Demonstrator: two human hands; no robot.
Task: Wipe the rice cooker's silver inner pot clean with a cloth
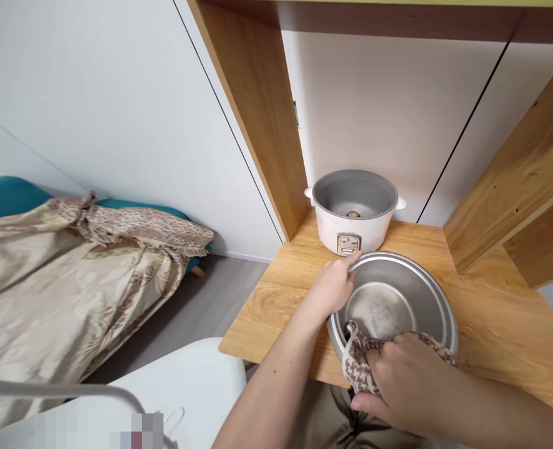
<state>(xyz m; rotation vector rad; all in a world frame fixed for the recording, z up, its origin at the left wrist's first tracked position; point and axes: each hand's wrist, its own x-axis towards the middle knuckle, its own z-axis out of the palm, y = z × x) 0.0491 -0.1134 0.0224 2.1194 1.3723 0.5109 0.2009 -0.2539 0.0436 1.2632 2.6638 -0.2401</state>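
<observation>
Pot [400, 271] on wooden table [267, 312] | left hand [335, 284] clamped on its rim [452, 315] | right hand [404, 377] squeezing brown-and-white cloth [358, 358] at near rim | white rice cooker [373, 229] just behind

A light-brown, wood-grained tabletop [262, 315] bears, toward its back, a round white rice-cooker body [325, 228] with a grey interior; in front of it sits a wide, round, silver-coloured metal pot [428, 293].

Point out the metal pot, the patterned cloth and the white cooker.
Metal pot [381, 308], head view: bare inside bottom.
Patterned cloth [361, 357], head view: bunched left part.
White cooker [355, 226], head view: front wall, above the switch panel [349, 243].
</observation>
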